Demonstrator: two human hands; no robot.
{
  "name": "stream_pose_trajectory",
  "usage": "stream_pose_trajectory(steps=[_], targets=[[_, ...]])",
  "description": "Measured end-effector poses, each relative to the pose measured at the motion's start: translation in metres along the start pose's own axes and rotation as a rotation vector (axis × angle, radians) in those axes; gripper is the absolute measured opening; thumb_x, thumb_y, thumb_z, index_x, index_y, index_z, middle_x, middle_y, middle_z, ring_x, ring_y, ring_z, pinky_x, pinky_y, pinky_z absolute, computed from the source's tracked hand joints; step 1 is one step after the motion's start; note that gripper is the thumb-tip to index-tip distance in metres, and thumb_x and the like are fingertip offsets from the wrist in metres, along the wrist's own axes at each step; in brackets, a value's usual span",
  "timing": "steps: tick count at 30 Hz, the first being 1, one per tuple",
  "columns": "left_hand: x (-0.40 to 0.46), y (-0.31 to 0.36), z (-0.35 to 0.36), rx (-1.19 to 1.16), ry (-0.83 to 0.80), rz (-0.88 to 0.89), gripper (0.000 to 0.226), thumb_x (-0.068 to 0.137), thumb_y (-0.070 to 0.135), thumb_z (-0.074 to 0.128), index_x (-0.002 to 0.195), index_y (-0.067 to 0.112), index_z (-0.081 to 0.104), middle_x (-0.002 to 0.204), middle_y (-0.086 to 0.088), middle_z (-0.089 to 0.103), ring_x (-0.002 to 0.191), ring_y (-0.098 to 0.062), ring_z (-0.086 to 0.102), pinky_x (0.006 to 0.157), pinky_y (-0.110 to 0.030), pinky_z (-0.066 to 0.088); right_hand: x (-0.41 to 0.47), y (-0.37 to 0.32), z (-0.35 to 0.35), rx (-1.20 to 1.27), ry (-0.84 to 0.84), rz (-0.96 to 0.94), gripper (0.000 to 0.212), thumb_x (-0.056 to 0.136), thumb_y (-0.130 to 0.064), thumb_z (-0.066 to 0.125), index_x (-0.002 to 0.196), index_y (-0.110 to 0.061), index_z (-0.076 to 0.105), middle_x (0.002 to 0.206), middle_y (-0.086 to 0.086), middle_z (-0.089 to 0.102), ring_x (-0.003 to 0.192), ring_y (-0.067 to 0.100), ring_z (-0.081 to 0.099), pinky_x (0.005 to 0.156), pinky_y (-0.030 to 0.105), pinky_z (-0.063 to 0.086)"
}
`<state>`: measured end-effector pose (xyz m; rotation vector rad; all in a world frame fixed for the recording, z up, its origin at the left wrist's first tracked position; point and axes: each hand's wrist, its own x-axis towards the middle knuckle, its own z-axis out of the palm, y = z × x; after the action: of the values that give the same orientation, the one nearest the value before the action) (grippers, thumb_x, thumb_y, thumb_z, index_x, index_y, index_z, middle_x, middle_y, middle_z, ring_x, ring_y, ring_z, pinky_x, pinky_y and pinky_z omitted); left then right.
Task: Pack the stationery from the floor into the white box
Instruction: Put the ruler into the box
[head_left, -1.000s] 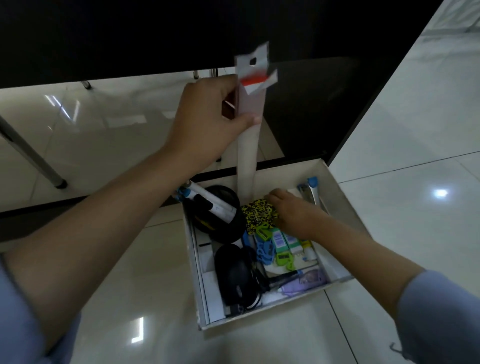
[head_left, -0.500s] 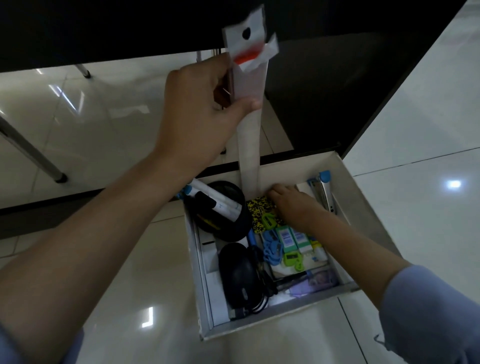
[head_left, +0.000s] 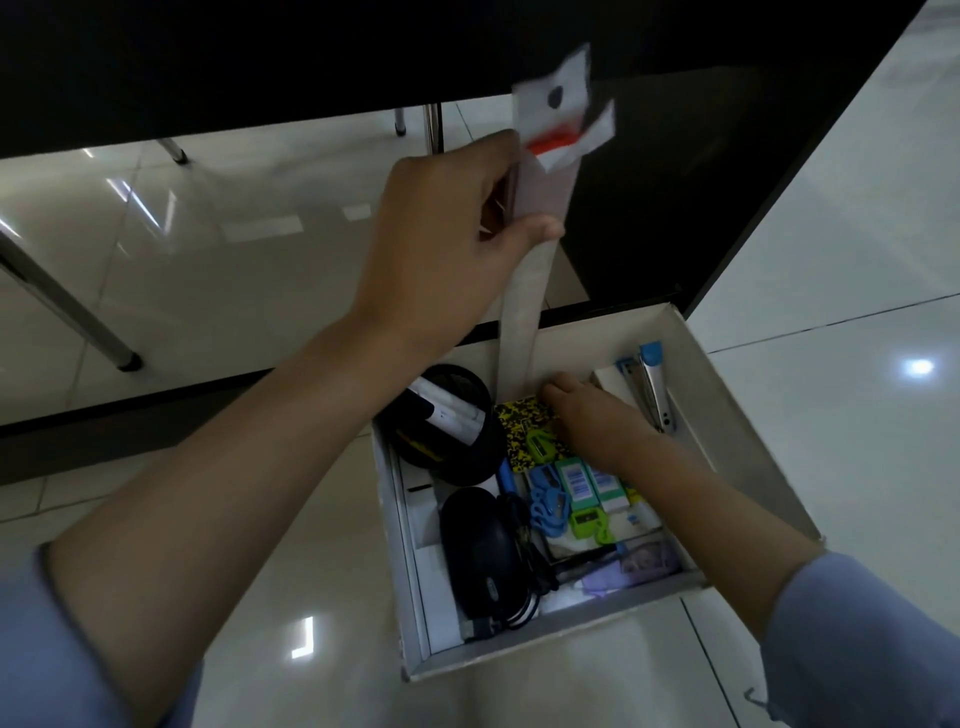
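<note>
The left hand (head_left: 441, 244) is reaching up in the upper middle of the frame, its thumb and curled fingers pinching a long, narrow, translucent white plastic packet (head_left: 535, 249) with a punched hanging tab and an orange-red strip at its top. The packet is hanging almost upright, its lower end dipping into the far side of the open white cardboard box (head_left: 748, 457) that is sitting on the glossy pale tiled floor (head_left: 208, 270) at lower centre.

The right hand (head_left: 592, 415) is lying inside the box, palm down, its fingers bent at the packet's foot; whether they are grasping anything cannot be told.

Inside the box, a black round pen holder (head_left: 462, 462) is lying at upper left with white markers (head_left: 447, 410) in it, a black corded computer mouse (head_left: 483, 545) is resting below it, and a yellow-and-black speckled notebook (head_left: 519, 426) is showing beside the hand. Green and blue sharpeners and barcode-labelled erasers (head_left: 576, 488) are crowding the middle, and a blue-tipped metal stapler (head_left: 654, 384) is leaning by the right wall.
</note>
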<state>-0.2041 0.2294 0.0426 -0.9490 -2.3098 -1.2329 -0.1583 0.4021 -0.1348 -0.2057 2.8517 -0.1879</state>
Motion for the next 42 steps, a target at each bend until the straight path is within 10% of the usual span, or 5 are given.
stream_pose_trajectory(steps=[7, 21, 42], targets=[[-0.004, 0.003, 0.005, -0.027, -0.006, -0.002, 0.038, 0.081, 0.030, 0.067, 0.104, 0.000, 0.064, 0.088, -0.013, 0.070, 0.073, -0.017, 0.063, 0.063, -0.038, 0.053, 0.003, -0.021, -0.004, 0.414, 0.264, 0.158, 0.020, 0.087, -0.012, 0.059, 0.102, 0.001, 0.064, 0.100, 0.019, 0.067, 0.092, 0.032, 0.063, 0.070, 0.029, 0.046], [-0.006, 0.003, 0.000, -0.046, 0.052, 0.002, 0.033, 0.080, 0.027, 0.069, 0.101, 0.002, 0.066, 0.084, -0.001, 0.068, 0.082, -0.011, 0.060, 0.064, -0.027, 0.052, -0.001, -0.023, -0.001, -0.101, 0.085, 0.057, 0.035, 0.093, -0.009, 0.041, 0.127, -0.011, 0.050, 0.134, 0.006, 0.040, 0.122, 0.028, 0.040, 0.093, 0.042, 0.039], [-0.004, 0.007, 0.003, -0.026, 0.063, 0.035, 0.033, 0.081, 0.029, 0.067, 0.101, 0.003, 0.066, 0.088, -0.003, 0.070, 0.083, -0.007, 0.058, 0.067, -0.020, 0.052, 0.000, -0.026, -0.001, -0.150, 0.108, 0.088, 0.037, 0.094, -0.009, 0.039, 0.131, -0.014, 0.043, 0.135, 0.004, 0.040, 0.123, 0.026, 0.040, 0.094, 0.041, 0.037]])
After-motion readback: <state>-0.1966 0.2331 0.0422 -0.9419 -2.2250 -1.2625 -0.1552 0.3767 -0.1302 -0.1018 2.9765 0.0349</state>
